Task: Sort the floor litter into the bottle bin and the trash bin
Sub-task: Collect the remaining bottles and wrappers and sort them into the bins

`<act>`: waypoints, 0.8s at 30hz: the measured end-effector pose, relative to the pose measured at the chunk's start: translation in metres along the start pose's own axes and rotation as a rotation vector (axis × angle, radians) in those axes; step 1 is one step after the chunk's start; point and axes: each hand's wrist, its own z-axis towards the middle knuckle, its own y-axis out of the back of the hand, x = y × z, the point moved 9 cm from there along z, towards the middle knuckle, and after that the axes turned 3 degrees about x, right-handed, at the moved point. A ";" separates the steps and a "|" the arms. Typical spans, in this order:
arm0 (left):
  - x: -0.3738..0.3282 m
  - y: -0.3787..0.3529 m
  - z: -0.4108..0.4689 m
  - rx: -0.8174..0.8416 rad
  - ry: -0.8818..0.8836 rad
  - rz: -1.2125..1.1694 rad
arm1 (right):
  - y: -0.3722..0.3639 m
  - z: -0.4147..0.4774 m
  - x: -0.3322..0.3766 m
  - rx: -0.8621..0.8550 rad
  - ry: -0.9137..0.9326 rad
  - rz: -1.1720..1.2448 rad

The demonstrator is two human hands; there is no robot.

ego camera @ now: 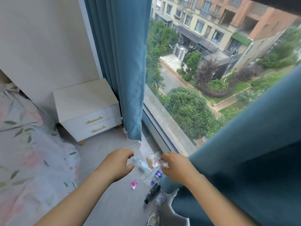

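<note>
The litter lies scattered on the grey floor (114, 201) beside the window sill (156, 128): a clear plastic bottle (143, 165) with a pale blue label, a clear packet (154, 161) with a tan card inside just beside it, a crumpled clear bag (147, 177), a dark bottle (152, 192) with a blue cap, a pink wrapper (133, 184) a little apart to the left, and a bluish packet (161, 199) near a shoe (154, 218). The left hand (119, 163) hangs over the floor next to the clear bottle, fingers loosely curled and holding nothing. The right hand (175, 167) has its fingers curled at a small red-and-white wrapper (165, 165); I cannot tell whether it pinches it or only overlaps it. A teal curtain (120, 62) hangs by a white nightstand (88, 110), and a floral-covered bed (24, 152) fills the left.
</note>
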 end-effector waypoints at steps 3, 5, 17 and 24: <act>0.009 -0.027 0.040 0.047 0.027 -0.014 | -0.017 0.042 -0.023 0.031 -0.012 -0.003; 0.017 -0.049 0.067 0.090 0.024 -0.009 | -0.035 0.070 -0.042 0.043 -0.040 0.019; 0.126 -0.272 0.266 0.253 -0.028 0.136 | -0.276 0.249 -0.178 0.153 -0.313 0.014; 0.189 -0.454 0.382 0.339 -0.171 0.321 | -0.414 0.364 -0.260 0.052 -0.327 -0.049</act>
